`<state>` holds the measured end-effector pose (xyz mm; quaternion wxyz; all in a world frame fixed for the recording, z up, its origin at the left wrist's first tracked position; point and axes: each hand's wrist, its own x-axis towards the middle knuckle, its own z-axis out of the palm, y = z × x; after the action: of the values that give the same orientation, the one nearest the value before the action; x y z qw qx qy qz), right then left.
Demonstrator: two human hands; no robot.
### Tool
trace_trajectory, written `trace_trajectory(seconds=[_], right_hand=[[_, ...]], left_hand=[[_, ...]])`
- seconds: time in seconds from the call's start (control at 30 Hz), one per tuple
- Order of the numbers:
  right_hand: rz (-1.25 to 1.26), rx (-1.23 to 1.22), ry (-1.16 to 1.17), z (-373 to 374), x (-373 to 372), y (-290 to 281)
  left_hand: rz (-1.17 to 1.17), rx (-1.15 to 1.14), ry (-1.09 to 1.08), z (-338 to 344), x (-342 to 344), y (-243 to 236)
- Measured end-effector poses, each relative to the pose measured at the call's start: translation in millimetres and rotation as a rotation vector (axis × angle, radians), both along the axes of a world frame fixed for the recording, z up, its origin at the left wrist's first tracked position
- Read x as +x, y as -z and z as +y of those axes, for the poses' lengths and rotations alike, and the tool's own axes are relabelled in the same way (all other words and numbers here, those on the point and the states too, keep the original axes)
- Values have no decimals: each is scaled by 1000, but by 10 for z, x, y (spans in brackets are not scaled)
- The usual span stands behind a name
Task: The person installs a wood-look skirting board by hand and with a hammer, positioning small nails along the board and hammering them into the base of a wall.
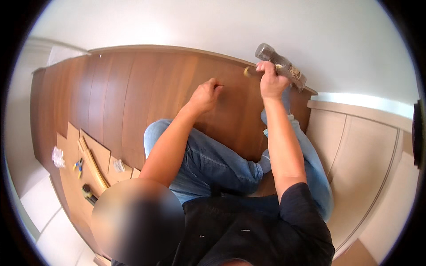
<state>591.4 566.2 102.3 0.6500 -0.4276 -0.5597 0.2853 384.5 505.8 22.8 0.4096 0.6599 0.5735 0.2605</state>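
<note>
Hammer (276, 56): near the wall (177, 24), grasped by our right hand (271, 84).
Left hand (205, 96): curled; we cannot tell whether it holds anything.
Floorboards (113, 91): we're probably tapping them into place; next calls for careful aim.

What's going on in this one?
A person seated on brown wooden boards grips a hammer in the right hand, close to the pale wall. The left hand is curled over the boards; whether it holds something small can't be told. Off to the left, pliers and long strips lie on cardboard.
</note>
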Motion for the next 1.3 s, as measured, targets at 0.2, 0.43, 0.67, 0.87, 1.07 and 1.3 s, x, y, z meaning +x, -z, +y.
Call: trace_trajectory(seconds=[0.2,0.43,0.67,0.87,1.07,1.3], right_hand=[[481,-864,-126,-928,-310,-201],[460,-1445,-231,-1512,-38,-330],[350,-1635,-456,-1435,407,-853],[443,-1543,-382,-1512,369,-588],[695,-1150,63,-1198,484,-403],[1337,-624,575,-873,1122,-50]], left_hand=[[-168,-174,-135,261,30,18],[-656,-650,-85,908,594,203],[-792,-727,-71,977,723,466],[-833,-638,-82,996,851,559],[-805,-628,-73,923,875,425],[-809,-586,-95,940,883,433]])
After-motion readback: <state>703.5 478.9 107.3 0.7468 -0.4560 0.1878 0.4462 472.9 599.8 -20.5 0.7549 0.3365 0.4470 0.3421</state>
